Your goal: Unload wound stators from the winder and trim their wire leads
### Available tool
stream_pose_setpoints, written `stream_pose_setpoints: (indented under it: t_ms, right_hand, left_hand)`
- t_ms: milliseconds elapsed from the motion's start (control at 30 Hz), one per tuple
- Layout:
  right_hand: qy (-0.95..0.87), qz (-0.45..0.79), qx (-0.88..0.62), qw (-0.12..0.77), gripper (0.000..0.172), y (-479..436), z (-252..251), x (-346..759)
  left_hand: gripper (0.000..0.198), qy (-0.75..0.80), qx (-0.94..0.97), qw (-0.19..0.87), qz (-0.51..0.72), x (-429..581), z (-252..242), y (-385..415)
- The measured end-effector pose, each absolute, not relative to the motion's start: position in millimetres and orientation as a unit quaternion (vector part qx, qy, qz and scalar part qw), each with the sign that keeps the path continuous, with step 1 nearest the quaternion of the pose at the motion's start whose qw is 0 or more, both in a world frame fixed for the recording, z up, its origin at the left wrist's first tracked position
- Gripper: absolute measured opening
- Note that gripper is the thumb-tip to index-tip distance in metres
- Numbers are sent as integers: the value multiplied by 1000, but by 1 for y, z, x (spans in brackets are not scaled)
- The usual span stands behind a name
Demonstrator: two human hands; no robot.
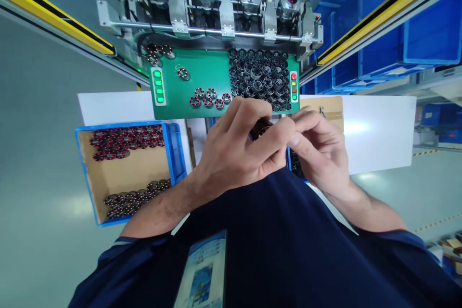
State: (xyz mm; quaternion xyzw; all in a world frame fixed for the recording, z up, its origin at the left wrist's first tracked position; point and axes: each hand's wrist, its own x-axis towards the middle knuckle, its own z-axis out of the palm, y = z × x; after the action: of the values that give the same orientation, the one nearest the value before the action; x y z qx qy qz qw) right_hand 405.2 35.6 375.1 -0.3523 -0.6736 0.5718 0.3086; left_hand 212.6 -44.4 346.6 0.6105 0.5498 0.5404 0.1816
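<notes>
My left hand (241, 142) is closed around a dark motor stator (262, 130), whose copper windings show between thumb and fingers. Close against it, my right hand (321, 149) pinches with thumb and forefinger beside the stator; whatever lies in that pinch is too small to make out. Beyond my hands, on the green work surface (169, 103), sit several red-wound stators (207, 101) in a small group. One copper-wound stator with loose wire ends (183, 73) stands apart from them. Black unwound cores (257, 74) are packed at the right of the surface.
A winding machine (225, 14) spans the back. Button panels (159, 86) flank the green surface. A blue-rimmed bin (86, 178) at left holds rows of stators. Blue crates (382, 38) stack at right. Yellow-striped posts (390, 12) border both sides. A white tabletop (382, 149) extends right.
</notes>
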Motion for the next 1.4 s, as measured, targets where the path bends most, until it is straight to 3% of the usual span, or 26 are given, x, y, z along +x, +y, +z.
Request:
stream_pose_setpoints:
  t_ms: [100,233,300,333,433,500,567,633,733,800,933,1033,1133,1267,1400]
  right_hand:
    - [-784,474,-293,274,16,59,397,411]
    - [-863,421,-198,197,13,76,406,423]
    - [-811,500,-255,162,9,76,397,431]
    - [-766,548,-300,150,15,73,391,434]
    - [-649,652,-378,108,36,65,380,438]
    - [-637,672,-369,83,39,62,383,436]
    - [-694,628,-340,90,33,62,393,431]
    - [-793,520,-293,123,22,67,403,430]
    - [-898,377,-178,137,4,82,413,437]
    - [-912,371,-131,119,5,92,419,445]
    - [-808,541,-218,84,38,101,432,449]
    - [-652,704,-278,-29,41,100,436,439]
    - [-531,783,-300,-123,47,99,431,430]
    - [-533,779,-280,-176,53,95,429,425]
    - [-788,560,-251,-55,48,88,449,418]
  left_hand:
    - [11,516,601,238,562,204,350,-37]
    - [67,407,475,627,465,192,321,-19]
    - [82,404,419,673,456,191,302,-19]
    - [80,443,421,627,483,192,295,-22]
    - [62,558,527,345,541,202,289,-41]
    - [47,550,616,194,530,210,297,-52]
    - [34,528,662,111,520,215,308,-56]
    - [30,527,656,139,523,215,322,-54]
    - [24,479,624,347,510,207,342,-51]
    - [24,445,624,418,489,201,354,-51]
    - [34,477,661,307,492,192,368,-58]
    - [35,470,694,200,507,192,369,-60]
    - [24,443,707,119,539,191,368,-58]
    - [18,393,765,22,511,186,373,-57]
    - [23,474,745,57,465,190,376,-57]
